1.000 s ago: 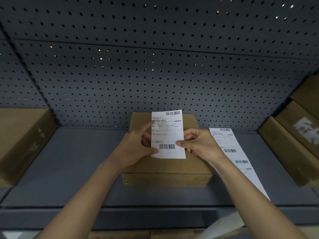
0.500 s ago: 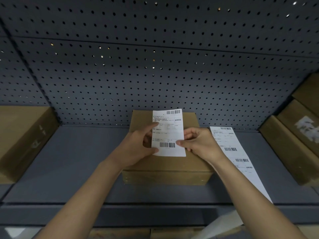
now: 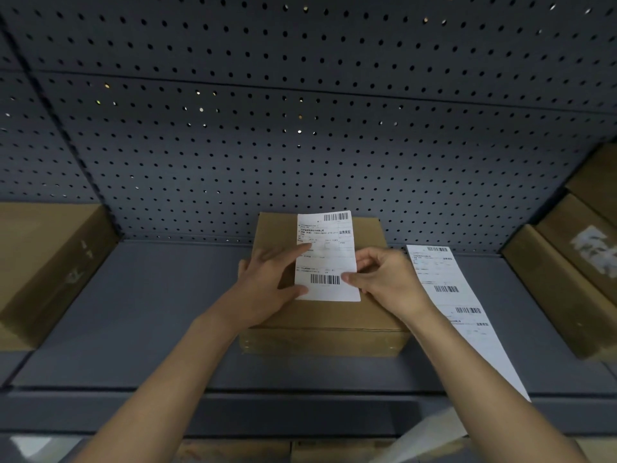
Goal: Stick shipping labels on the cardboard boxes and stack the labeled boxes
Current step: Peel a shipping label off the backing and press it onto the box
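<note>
- Label: print too small to read; covers part of the box top.
- Right hand: fingertips hidden behind the label.
- Strip: lower end behind the right forearm.
- Left carton: cut by the left edge.
- Right cartons: cut by the right edge; white patch blurred.

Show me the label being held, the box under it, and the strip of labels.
label (image 3: pixel 325 259), head view, printed middle.
box (image 3: pixel 327 315), head view, bare top near front.
label strip (image 3: pixel 447 289), head view, middle barcode.
</note>
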The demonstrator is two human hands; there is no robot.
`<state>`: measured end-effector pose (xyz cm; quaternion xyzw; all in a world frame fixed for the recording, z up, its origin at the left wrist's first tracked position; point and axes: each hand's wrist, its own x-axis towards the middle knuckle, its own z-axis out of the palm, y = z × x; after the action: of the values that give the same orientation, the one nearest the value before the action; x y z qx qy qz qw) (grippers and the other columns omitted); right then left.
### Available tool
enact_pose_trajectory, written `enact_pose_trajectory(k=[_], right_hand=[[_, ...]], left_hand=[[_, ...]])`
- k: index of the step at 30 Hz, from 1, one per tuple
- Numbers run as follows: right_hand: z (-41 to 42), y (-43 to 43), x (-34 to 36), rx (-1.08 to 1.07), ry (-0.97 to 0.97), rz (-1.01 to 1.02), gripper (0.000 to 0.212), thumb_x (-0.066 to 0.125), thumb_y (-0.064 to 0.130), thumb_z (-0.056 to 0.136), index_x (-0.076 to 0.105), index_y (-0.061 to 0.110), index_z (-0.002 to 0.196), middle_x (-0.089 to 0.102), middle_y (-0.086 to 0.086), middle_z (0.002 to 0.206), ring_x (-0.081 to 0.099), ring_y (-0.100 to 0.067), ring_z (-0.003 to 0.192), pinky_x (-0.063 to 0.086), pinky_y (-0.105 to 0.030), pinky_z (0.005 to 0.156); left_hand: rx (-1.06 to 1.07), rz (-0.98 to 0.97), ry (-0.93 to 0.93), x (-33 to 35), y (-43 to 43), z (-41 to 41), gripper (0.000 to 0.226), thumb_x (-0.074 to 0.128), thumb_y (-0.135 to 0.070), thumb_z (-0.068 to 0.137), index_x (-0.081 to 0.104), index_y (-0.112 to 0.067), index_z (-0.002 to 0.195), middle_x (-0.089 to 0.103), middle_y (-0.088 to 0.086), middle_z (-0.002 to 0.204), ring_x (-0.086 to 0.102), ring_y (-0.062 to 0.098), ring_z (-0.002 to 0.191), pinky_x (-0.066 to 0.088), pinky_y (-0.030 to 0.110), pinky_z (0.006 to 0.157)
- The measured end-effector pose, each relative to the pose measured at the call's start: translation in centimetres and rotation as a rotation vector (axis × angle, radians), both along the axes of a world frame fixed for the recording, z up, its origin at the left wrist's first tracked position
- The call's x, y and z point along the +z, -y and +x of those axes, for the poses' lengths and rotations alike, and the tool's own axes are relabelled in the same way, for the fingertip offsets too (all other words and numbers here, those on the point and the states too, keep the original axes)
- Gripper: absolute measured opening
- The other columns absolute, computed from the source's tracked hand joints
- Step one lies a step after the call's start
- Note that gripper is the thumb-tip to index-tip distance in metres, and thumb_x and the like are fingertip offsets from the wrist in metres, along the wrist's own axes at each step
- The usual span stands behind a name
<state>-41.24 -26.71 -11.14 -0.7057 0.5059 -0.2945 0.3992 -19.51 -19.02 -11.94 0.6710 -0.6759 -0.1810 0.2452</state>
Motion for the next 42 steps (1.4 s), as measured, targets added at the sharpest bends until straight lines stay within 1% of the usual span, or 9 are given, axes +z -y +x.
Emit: enact_pose_trajectory(k=[4, 9, 15, 18, 23, 26, 31, 35, 42], right_hand=[[0.1, -0.4, 0.2, 0.010, -0.133, -0.129, 0.014, 0.082, 0.020, 0.078, 0.074, 0.025, 0.089, 0.071, 0.009, 0.079, 0.066, -0.007, 0.075, 0.050, -0.018, 0.067], [0.1, -1.1, 0.3, 0.027, -0.311, -0.234, 0.020, 0.074, 0.034, 0.084, 0.072, 0.031, 0.104, 0.067, 0.013, 0.096, 0.063, -0.009, 0.090, 0.055, -0.037, 0.079], [-0.2, -1.2, 0.2, -0.048, -0.501, -0.282, 0.081, 0.069, 0.053, 0.084, 0.035, 0.023, 0.150, 0.054, 0.001, 0.134, 0.055, -0.023, 0.118, 0.052, -0.041, 0.085], [-0.5, -1.9, 0.0, -0.052, -0.505, -0.325, 0.080, 0.067, 0.056, 0.084, 0.034, 0.027, 0.151, 0.054, 0.004, 0.135, 0.054, -0.021, 0.119, 0.051, -0.037, 0.085], [-1.9, -2.9, -1.1, 0.001, -0.397, -0.338, 0.079, 0.068, 0.055, 0.083, 0.039, 0.025, 0.150, 0.050, 0.004, 0.140, 0.038, -0.019, 0.129, 0.033, -0.033, 0.108], [-2.6, -2.9, -1.7, -0.010, -0.355, -0.346, 0.079, 0.070, 0.056, 0.080, 0.043, 0.026, 0.148, 0.050, 0.004, 0.140, 0.037, -0.017, 0.131, 0.030, -0.031, 0.110], [-2.3, -1.7, -1.7, -0.036, -0.356, -0.305, 0.080, 0.070, 0.059, 0.079, 0.043, 0.029, 0.147, 0.046, 0.005, 0.141, 0.034, -0.017, 0.133, 0.027, -0.030, 0.110], [-1.4, 0.1, -1.6, -0.071, -0.339, -0.271, 0.076, 0.071, 0.056, 0.080, 0.046, 0.027, 0.145, 0.047, 0.002, 0.138, 0.033, -0.020, 0.133, 0.026, -0.035, 0.111], [0.3, 4.1, -1.9, -0.144, -0.348, -0.229, 0.064, 0.069, 0.059, 0.080, 0.057, 0.025, 0.134, 0.050, -0.004, 0.124, 0.036, -0.028, 0.127, 0.032, -0.039, 0.108]], left_hand=[[-0.004, -0.005, 0.029, -0.1, 0.0, -0.1, 0.067, 0.063, -0.036, 0.092, 0.029, -0.044, 0.149, 0.041, -0.015, 0.146, 0.022, 0.015, 0.140, 0.014, 0.042, 0.108], [-0.009, -0.021, 0.032, -0.4, 0.0, -0.1, 0.065, 0.061, -0.037, 0.094, 0.027, -0.044, 0.149, 0.043, -0.014, 0.140, 0.022, 0.014, 0.138, 0.012, 0.035, 0.100], [-0.011, -0.061, 0.085, -0.6, -0.4, 0.0, 0.065, 0.058, -0.040, 0.095, 0.025, -0.039, 0.151, 0.036, -0.011, 0.148, 0.017, 0.013, 0.141, 0.010, 0.043, 0.113], [0.005, -0.126, 0.108, -1.0, -0.8, 0.2, 0.067, 0.057, -0.044, 0.094, 0.026, -0.035, 0.152, 0.035, -0.009, 0.150, 0.021, 0.017, 0.142, 0.011, 0.043, 0.116], [0.027, -0.174, 0.071, -1.8, -1.6, 0.6, 0.070, 0.057, -0.052, 0.091, 0.030, -0.031, 0.151, 0.034, -0.008, 0.152, 0.019, 0.015, 0.144, 0.015, 0.043, 0.119], [0.029, -0.196, 0.063, -2.2, -1.7, 0.9, 0.076, 0.047, -0.064, 0.084, 0.032, -0.030, 0.150, 0.036, -0.007, 0.150, 0.021, 0.018, 0.145, 0.023, 0.048, 0.119], [0.089, -0.124, 0.080, -2.2, -1.2, 0.7, 0.086, 0.043, -0.072, 0.079, 0.028, -0.026, 0.151, 0.027, -0.007, 0.155, 0.008, 0.020, 0.148, 0.017, 0.043, 0.120], [0.162, -0.047, 0.079, -1.7, 0.3, 0.7, 0.081, 0.054, -0.062, 0.087, 0.026, -0.024, 0.152, 0.020, -0.001, 0.160, 0.006, 0.030, 0.149, 0.016, 0.048, 0.120], [0.324, 0.006, 0.069, -0.7, 3.9, 0.4, 0.066, 0.058, -0.055, 0.089, 0.044, -0.017, 0.141, 0.030, 0.009, 0.148, 0.026, 0.038, 0.133, 0.033, 0.047, 0.108]])
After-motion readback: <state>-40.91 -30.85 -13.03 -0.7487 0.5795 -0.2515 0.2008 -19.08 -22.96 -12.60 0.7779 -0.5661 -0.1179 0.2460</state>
